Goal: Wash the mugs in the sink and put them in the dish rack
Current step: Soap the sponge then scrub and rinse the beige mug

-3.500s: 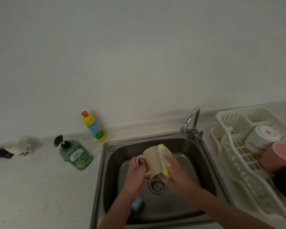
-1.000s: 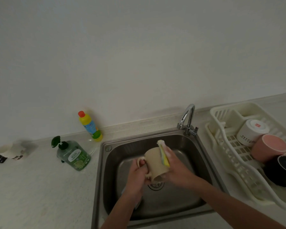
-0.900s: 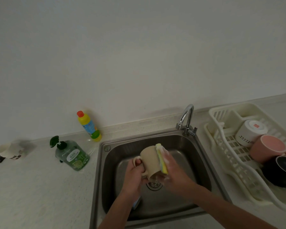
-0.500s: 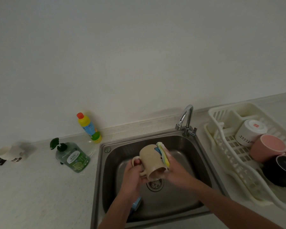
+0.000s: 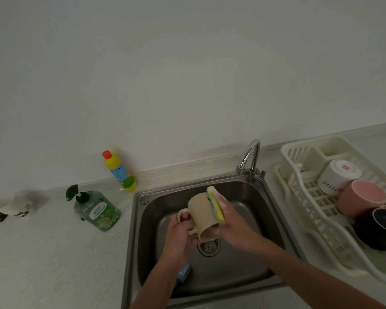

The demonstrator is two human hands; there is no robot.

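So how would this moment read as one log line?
step: scrubbing | left hand: holds beige mug | right hand: presses sponge | over sink

one head-worn wide-angle view, looking forward and down

it faces the wall, close above the sink (image 5: 274,204), with the dish rack (image 5: 299,188) at right and much bare wall filling the upper half.

A beige mug (image 5: 202,216) is held by its handle in the left hand (image 5: 180,236) above the steel sink (image 5: 274,221). A yellow sponge (image 5: 216,205) is pressed against its side by the right hand (image 5: 234,224). Three mugs are seen in the dish rack (image 5: 303,197).
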